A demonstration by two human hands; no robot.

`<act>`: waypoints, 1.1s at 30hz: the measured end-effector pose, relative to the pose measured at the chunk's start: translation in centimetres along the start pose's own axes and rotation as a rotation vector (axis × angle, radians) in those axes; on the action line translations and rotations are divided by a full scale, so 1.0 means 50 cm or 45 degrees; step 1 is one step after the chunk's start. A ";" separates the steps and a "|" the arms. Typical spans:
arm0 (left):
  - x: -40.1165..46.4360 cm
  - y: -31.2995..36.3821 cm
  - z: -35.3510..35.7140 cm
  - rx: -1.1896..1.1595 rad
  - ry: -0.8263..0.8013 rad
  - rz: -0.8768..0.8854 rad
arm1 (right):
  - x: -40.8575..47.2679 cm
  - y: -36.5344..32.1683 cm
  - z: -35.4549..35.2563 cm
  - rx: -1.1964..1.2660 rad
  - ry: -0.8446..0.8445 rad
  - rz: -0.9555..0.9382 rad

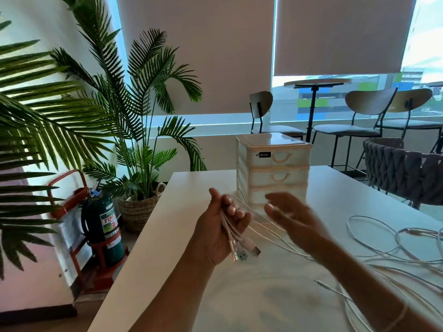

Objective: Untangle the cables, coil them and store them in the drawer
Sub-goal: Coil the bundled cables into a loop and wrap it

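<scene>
Left hand (pixel 221 230) grips a bunch of white cables (pixel 236 245), plugs hanging down, just before the drawer unit (pixel 273 168). Right hand (pixel 291 218) blurred, fingers spread, holding nothing clear. More cable loops (pixel 383 240) right of the unit.

— What is seen far behind the hands?
— Big windows (pixel 323 99) with blinds (pixel 196 51) pulled down, chairs (pixel 364 116) and a round table (pixel 317 83).
— And to the left of them?
— Palm plants (pixel 124 97) are seen there.

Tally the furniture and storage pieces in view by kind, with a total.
Drawer unit: 1
Drawers in it: 3
White table: 1
Round high table: 1
High chairs: 3
Woven chair: 1
Total, counting the drawers with their unit: 7
</scene>
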State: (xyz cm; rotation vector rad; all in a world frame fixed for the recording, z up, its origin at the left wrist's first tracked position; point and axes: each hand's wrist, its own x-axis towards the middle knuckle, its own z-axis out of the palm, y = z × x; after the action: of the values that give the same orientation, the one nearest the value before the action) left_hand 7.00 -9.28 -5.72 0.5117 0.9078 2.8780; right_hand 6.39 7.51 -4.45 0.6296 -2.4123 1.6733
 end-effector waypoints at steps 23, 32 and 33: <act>-0.005 -0.029 -0.038 1.083 0.194 0.189 | -0.010 0.013 0.129 1.147 -0.297 0.978; -0.015 -0.026 -0.023 0.902 0.180 0.006 | -0.011 0.027 0.100 0.168 0.167 0.516; -0.016 -0.025 -0.020 0.852 0.147 -0.028 | -0.003 0.026 0.088 -0.098 0.316 0.316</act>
State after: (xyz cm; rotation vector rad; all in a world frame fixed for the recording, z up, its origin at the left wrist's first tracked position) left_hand 7.38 -8.92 -7.42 0.3648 1.8869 2.5439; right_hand 6.53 3.89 -7.28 0.1050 -2.4357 1.6212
